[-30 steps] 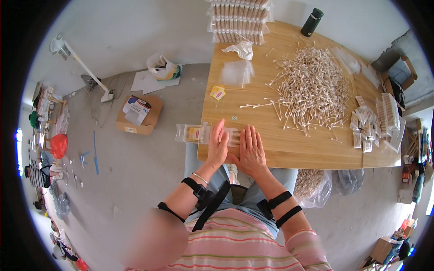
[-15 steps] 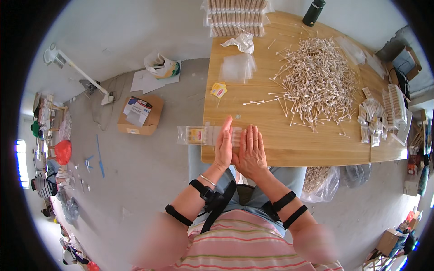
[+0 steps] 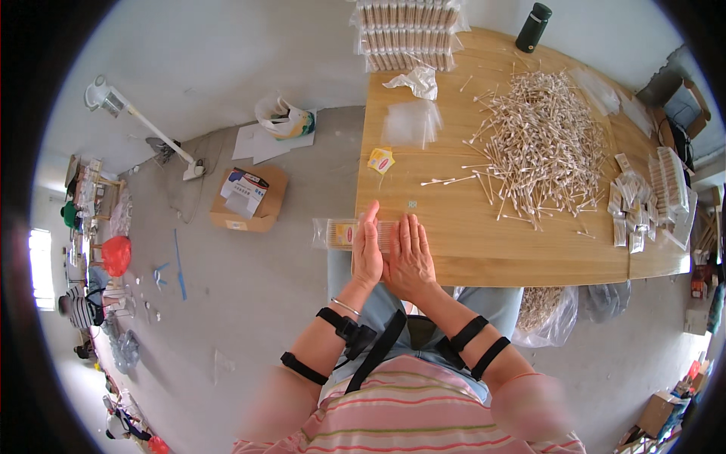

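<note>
A clear plastic bag of cotton swabs [image 3: 342, 234] with a yellow label lies along the table's near left edge, one end sticking out past it. My left hand [image 3: 368, 246] stands on edge across the bag, fingers stretched and together. Beside it my right hand [image 3: 409, 257] lies flat with straight fingers over the bag's right end. The thumb side of the right hand is close against the left palm. Part of the swabs shows in the narrow gap between the hands; the rest under them is hidden.
A big heap of loose cotton swabs [image 3: 541, 144] covers the table's right half. Stacked filled packs [image 3: 412, 38], clear empty bags [image 3: 412, 122], yellow labels [image 3: 380, 160] and a dark green bottle [image 3: 534, 29] stand or lie farther back. Small packs [image 3: 634, 198] sit at the right.
Both hands have slid left along the bag, and the right has drawn nearer the left. The bag stays in place on the table. The whole view has shifted slightly.
</note>
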{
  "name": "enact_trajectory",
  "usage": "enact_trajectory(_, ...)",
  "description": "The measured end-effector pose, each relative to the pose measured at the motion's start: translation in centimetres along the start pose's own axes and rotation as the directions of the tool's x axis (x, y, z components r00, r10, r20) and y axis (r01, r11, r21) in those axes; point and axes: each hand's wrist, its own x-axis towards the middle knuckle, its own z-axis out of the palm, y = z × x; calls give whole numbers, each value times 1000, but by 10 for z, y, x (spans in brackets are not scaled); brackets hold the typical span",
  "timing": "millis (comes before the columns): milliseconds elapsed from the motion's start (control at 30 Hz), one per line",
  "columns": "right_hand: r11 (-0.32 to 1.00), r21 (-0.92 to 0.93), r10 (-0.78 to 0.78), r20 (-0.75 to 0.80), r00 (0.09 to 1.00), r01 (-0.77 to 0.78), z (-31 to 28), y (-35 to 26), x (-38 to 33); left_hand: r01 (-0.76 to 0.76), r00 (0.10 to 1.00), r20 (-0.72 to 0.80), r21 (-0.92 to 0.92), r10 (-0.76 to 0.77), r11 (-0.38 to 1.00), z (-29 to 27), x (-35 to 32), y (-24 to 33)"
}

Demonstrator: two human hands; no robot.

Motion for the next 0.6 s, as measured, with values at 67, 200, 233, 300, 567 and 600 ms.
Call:
enact_trajectory(67, 1000, -17, -12, -5, 1000, 12, 2, 2, 0, 5, 1000, 1, -3, -5, 1000, -2, 0, -1)
enact_trajectory(200, 1000, -26, 1, 0, 1000, -1, 0, 0, 1, 35, 999, 3, -3, -35, 999, -1, 4, -2)
enact_trajectory(233, 1000, -19, 11, -6, 1000, -11, -1, -1, 2, 40, 999, 3, -2, -40, 999, -2, 5, -1)
enact_trajectory(300, 999, -12, 35, 9, 999, -35, -1, -4, 4, 45, 999, 3, 3, -45, 999, -3, 6, -1)
enact_trajectory(567, 995, 42, 91, -3, 996, -91, 5, -3, 4, 24, 999, 41, 188, -32, 982, 0, 1, 5)
enact_trajectory(600, 996, 40, 80, -6, 997, -80, 5, -2, 4, 25, 999, 35, 197, -33, 980, 0, 0, 6)
